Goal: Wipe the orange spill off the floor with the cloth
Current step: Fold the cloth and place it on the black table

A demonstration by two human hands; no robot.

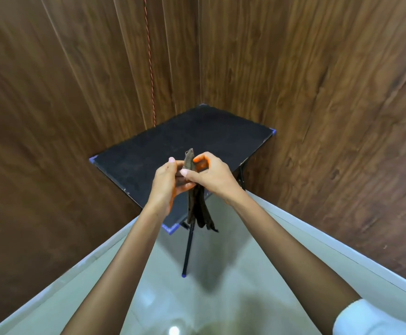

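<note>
A dark brown cloth [199, 211] hangs bunched in front of me, over the near corner of a small black table [197, 134]. My left hand [167, 182] and my right hand [209, 175] both pinch the cloth's upper part, side by side, with its top end sticking up between them. Orange stains show on my right fingers and along the edge of my left hand. No orange spill shows on the pale glossy floor [221, 274] in this view.
The folding table stands in a corner between two dark wood-panelled walls [52, 117], on thin black legs [187, 252] with blue tips. A red cord [150, 59] hangs down the wall behind it. White skirting runs along both walls.
</note>
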